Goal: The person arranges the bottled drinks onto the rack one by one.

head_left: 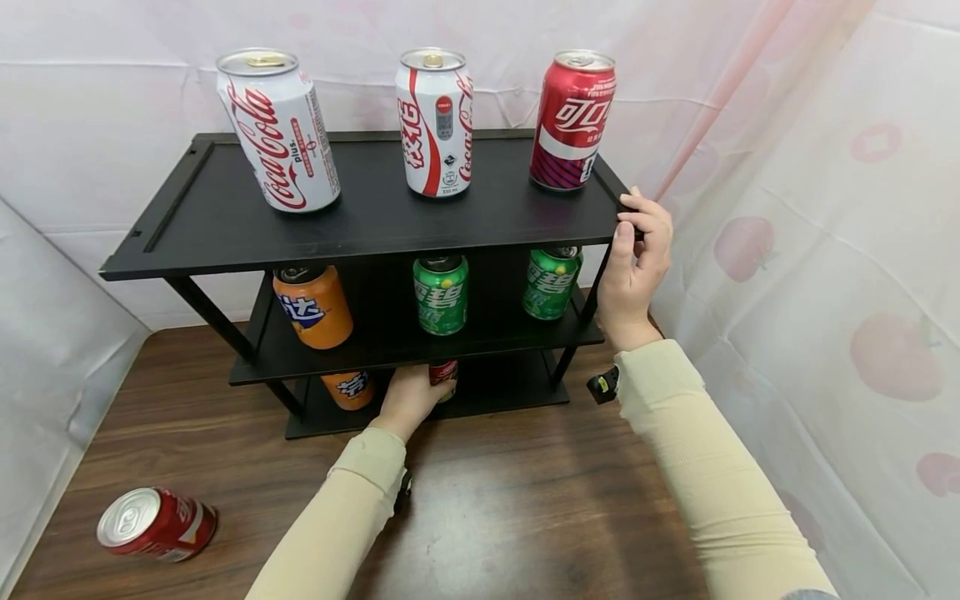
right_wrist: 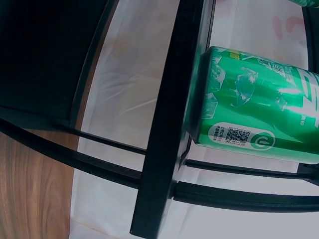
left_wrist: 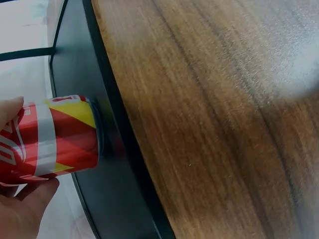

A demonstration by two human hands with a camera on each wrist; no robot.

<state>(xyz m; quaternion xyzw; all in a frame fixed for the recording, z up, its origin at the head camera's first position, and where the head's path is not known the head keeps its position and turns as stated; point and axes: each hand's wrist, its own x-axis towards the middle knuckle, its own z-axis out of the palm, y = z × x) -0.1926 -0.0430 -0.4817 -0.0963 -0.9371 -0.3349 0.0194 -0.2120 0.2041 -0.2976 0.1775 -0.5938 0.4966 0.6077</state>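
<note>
A black three-tier shelf (head_left: 360,229) stands on a wooden table. At its bottom tier my left hand (head_left: 411,398) grips a red can (left_wrist: 70,139) with yellow and silver markings. In the left wrist view the can's base is at the black bottom board, thumb on one side and fingers on the other. An orange can (head_left: 349,390) stands to the left of that hand on the same tier. My right hand (head_left: 637,258) holds the top board's right front corner, with thumb and fingers around the edge. Nearest below it is a green can (right_wrist: 259,104) on the middle tier.
Two white cans (head_left: 281,133) and a red can (head_left: 573,121) stand on the top tier. Another orange can (head_left: 315,308) and a second green can (head_left: 441,296) are on the middle tier. A loose red can (head_left: 157,525) is on the table (head_left: 510,517) at front left. White curtains surround the shelf.
</note>
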